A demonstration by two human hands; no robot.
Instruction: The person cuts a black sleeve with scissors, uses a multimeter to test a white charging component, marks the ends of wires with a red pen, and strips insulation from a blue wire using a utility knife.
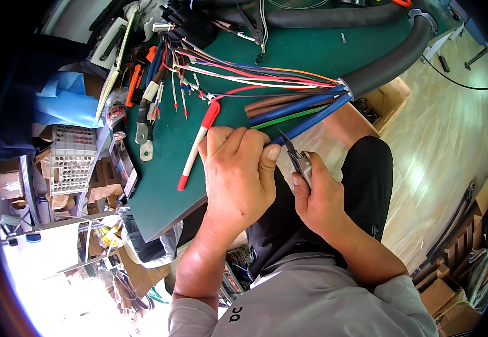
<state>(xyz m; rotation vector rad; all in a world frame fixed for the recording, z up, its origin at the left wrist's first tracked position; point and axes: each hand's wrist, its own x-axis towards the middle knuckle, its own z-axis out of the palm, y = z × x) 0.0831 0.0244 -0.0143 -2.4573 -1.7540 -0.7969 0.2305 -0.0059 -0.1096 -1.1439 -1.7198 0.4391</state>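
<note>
My left hand (238, 168) is closed around the free end of a thick blue cable (317, 119), with the thumb on its near side. In my right hand (324, 196) is a metal-bodied utility knife (302, 167), its dark blade pointing up beside the cable end, close to my left thumb. Whether the blade touches the cable I cannot tell. Another blue cable (289, 111), a green wire (297, 116) and brown cables (269, 105) lie just beyond. They come out of a thick black sleeve (387, 63), as do thin red, white and orange wires (278, 78).
A red-and-white marker (197, 146) lies on the green tabletop (168, 194) left of my hand. Cables with metal lugs (145, 135), orange-handled tools (134, 84) and a phone (125, 167) are farther left. A wooden box (390, 101) stands below the table's right edge.
</note>
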